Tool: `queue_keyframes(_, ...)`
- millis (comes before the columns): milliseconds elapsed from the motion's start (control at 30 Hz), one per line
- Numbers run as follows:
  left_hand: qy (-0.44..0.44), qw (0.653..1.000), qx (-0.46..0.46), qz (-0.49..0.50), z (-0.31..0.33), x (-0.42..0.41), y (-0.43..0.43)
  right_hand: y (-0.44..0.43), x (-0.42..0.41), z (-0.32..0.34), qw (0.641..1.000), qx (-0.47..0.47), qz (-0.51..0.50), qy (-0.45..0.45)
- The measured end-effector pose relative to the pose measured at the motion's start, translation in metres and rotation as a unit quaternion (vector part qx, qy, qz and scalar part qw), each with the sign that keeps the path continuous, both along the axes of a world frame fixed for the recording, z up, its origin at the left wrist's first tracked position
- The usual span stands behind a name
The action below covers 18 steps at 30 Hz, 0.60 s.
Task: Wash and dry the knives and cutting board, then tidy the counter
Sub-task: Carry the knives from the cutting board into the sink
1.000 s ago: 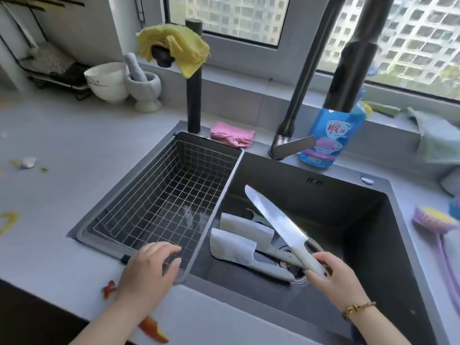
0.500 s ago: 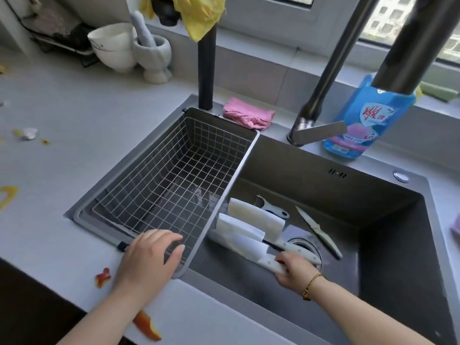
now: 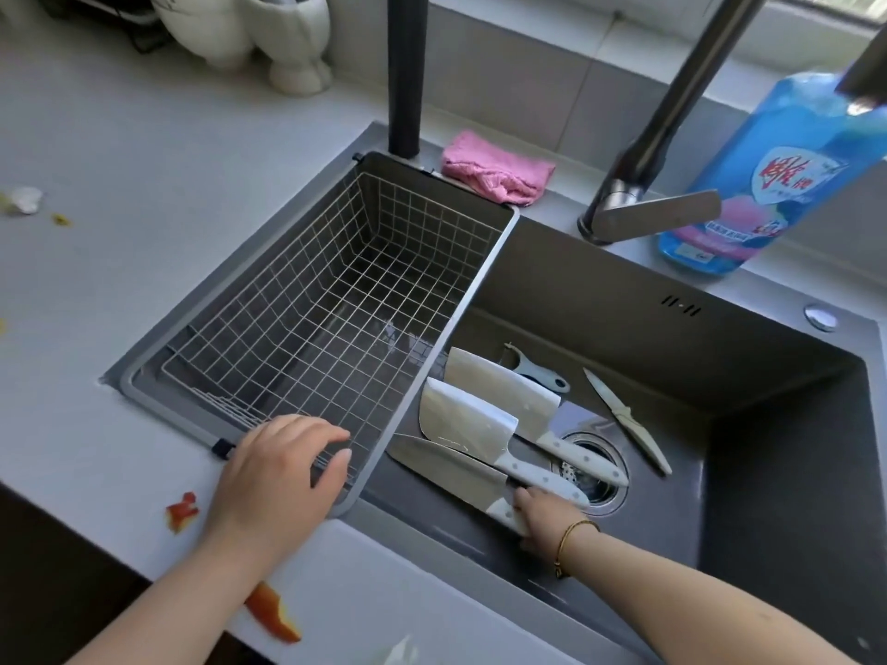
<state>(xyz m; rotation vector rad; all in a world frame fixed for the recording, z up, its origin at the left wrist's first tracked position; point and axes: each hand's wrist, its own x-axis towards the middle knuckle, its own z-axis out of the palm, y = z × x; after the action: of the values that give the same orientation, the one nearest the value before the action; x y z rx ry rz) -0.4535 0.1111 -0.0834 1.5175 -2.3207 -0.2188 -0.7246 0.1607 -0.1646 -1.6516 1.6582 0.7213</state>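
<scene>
Change: since half a second ago the right hand (image 3: 537, 518) has slid nearer along the sink floor, and a third broad blade now lies under it; the left hand has stayed on the basket rim.
Counter (image 3: 144, 194): smooth pale grey slab, matte, with orange peel scraps (image 3: 273, 616) at 7 o'clock.
Sink (image 3: 720, 424): dark grey metal, rectangular, brushed finish, round steel drain (image 3: 593, 465) in its floor.
Basket (image 3: 331, 300): thin wire grid inside a grey frame, seated in the sink's 9 o'clock half.
Detergent bottle (image 3: 758, 184): translucent blue plastic, glossy label, at 2 o'clock beside the dark faucet (image 3: 662, 117).
Cleavers (image 3: 480, 415): two wide rectangular steel blades with white riveted handles, overlapping on the sink floor, handles pointing to 4 o'clock over the drain.
Chef's knife (image 3: 446, 465): long tapered steel blade, flat on the floor at 6 o'clock of the cleavers, white handle.
Pink cloth (image 3: 497, 172): nubby, folded, on the ledge at 12 o'clock.
Paring knife (image 3: 626, 419): slim, pale handle, apart at 3 o'clock of the drain.
Peeler (image 3: 540, 374): small, grey-white, at 12 o'clock of the cleavers.
Left hand (image 3: 273, 477): palm down, fingers draped together over the basket's near rim.
Right hand: reaching down, fingers curled around the chef's knife handle.
</scene>
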Motion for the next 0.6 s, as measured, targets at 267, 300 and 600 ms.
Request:
queue_keyframes(267, -0.009, 1.000, 0.010, 0.000, 0.003, 0.000, -0.001, -0.002, 0.009, -0.003, 0.997, 0.052, 0.046, 0.026)
queue_keyframes(300, -0.010, 1.000, 0.014, 0.000, 0.003, -0.001, -0.001, -0.003, 0.008, -0.003, 0.997, 0.054, 0.046, 0.027)
queue_keyframes(600, 0.014, 1.000, 0.010, -0.007, -0.001, 0.001, -0.002, -0.029, 0.015, 0.046, 0.994, 0.059, 0.043, 0.080)
